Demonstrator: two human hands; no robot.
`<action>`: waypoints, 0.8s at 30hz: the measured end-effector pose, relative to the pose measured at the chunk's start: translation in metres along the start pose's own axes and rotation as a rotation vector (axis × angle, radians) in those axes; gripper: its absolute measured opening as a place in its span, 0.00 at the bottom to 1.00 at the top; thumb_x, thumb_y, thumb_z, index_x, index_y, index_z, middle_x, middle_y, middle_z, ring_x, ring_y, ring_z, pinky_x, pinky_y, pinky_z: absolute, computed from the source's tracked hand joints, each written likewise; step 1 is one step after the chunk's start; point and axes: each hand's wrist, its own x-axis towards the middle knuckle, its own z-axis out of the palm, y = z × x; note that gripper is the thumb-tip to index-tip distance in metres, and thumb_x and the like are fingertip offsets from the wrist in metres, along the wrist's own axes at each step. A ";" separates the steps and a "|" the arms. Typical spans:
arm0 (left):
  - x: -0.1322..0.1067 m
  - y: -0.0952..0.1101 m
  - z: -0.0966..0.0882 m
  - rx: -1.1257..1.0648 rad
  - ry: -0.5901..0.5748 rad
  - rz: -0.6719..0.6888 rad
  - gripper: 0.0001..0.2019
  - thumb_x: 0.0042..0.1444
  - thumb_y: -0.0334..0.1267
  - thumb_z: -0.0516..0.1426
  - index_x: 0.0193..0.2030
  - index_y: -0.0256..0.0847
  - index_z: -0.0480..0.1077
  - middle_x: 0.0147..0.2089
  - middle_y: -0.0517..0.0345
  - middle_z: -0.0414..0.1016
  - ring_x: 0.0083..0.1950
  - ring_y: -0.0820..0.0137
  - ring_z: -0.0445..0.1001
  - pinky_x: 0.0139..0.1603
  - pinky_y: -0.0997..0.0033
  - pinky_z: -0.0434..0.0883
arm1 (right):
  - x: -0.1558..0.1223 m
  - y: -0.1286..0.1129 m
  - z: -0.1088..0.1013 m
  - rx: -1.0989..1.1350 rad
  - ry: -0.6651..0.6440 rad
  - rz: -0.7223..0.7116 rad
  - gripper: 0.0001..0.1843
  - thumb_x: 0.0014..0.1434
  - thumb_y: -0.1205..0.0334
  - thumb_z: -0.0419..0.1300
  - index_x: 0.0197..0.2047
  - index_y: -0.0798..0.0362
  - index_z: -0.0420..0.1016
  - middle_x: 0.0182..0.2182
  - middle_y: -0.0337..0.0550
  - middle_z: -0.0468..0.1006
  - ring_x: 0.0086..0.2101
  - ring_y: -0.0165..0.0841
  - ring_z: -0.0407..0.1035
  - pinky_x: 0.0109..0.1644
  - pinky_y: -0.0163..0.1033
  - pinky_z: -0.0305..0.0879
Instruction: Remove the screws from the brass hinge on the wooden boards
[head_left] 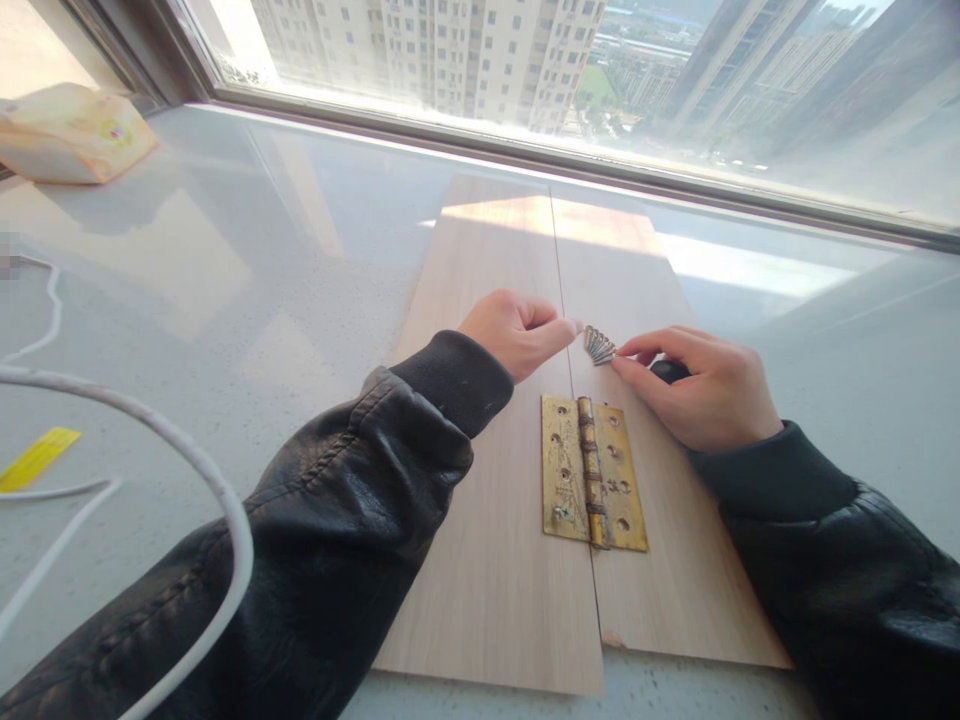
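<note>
A fan of several small metal screws [598, 346] shows over the pale wooden boards, between my two hands. At its right edge, the thumb and fingers of my right hand [705, 385] pinch the bunch. A black rounded object [670, 372] sits in that same hand, mostly covered by the palm. My left hand [517, 332] is closed in a pinch, its fingertips beside the screws; whatever it holds is too small to make out. Nearer to me, a worn brass hinge [592, 472] lies opened flat across the seam. One screw [562, 513] sits in its lower left hole.
Two boards, a left one [480, 590] and a right one [697, 590], lie side by side on a speckled white sill [315, 270]. A white cable [217, 490] loops over my left sleeve. A yellow tag [37, 458] and a pale box [75, 135] are at left. The window [465, 60] borders the back.
</note>
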 end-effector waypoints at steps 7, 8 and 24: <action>0.000 -0.001 0.000 -0.005 -0.006 0.003 0.21 0.52 0.44 0.55 0.15 0.40 0.51 0.17 0.69 0.44 0.20 0.81 0.46 0.24 0.71 0.46 | -0.001 0.001 -0.001 -0.013 0.004 0.012 0.02 0.56 0.59 0.61 0.34 0.45 0.76 0.31 0.39 0.80 0.31 0.36 0.73 0.38 0.44 0.68; 0.000 -0.001 0.000 -0.004 -0.004 0.003 0.22 0.52 0.44 0.55 0.15 0.40 0.51 0.17 0.69 0.44 0.20 0.81 0.46 0.24 0.71 0.46 | -0.001 0.001 -0.001 -0.017 0.004 0.019 0.03 0.56 0.59 0.61 0.34 0.46 0.76 0.30 0.39 0.79 0.31 0.35 0.72 0.38 0.44 0.68; 0.001 0.000 0.000 0.000 -0.005 0.005 0.22 0.53 0.44 0.54 0.15 0.40 0.50 0.16 0.69 0.43 0.20 0.82 0.46 0.23 0.71 0.46 | -0.001 0.002 -0.001 -0.026 -0.005 0.070 0.06 0.54 0.57 0.62 0.35 0.49 0.76 0.29 0.40 0.78 0.29 0.35 0.70 0.38 0.43 0.66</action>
